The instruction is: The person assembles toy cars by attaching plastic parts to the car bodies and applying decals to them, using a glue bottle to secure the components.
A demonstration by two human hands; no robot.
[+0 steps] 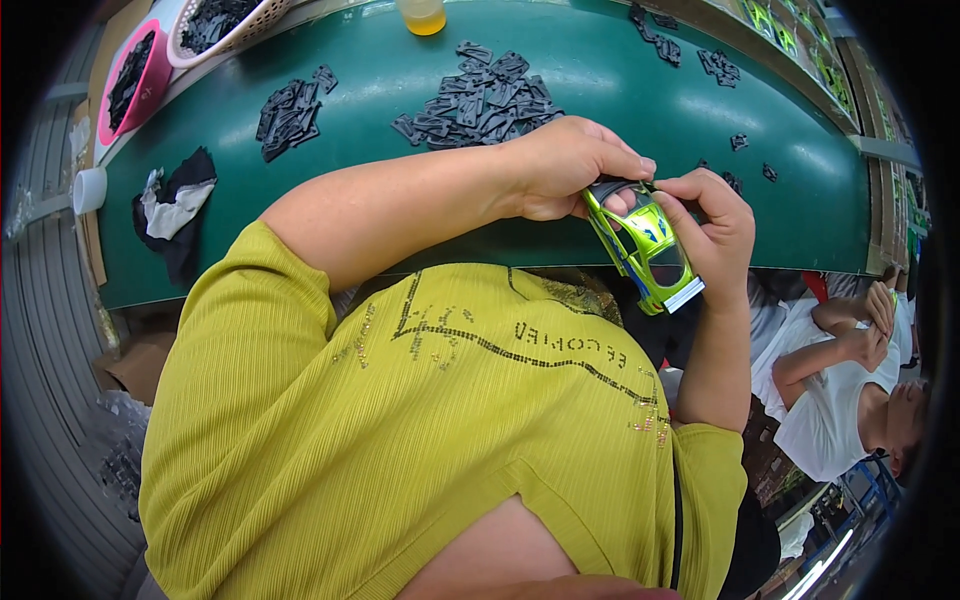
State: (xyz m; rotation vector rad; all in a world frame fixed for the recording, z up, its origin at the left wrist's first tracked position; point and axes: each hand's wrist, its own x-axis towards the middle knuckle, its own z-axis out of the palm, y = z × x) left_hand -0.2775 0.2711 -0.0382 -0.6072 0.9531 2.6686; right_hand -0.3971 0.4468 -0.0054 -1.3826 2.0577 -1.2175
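Note:
A lime-green toy car body shell (652, 238) with blue markings is held between my two hands over the near edge of the green table. My left hand (560, 168) grips its far end, and some fingers show through the shell's window opening. A small dark part (606, 188) sits at that end under my left hand; its exact fit cannot be made out. Along the shell's right side, my right hand (715, 222) is closed, thumb and forefinger pinching near the far end. The fingertips of both hands almost meet there.
Beyond my hands lies a large pile of black plastic parts (485, 100) on the green table (380, 70). A smaller pile (290, 115) is to its left. A pink basin (150, 80) and a cup of yellow liquid (422, 18) stand farther back. Another person (840, 390) sits at right.

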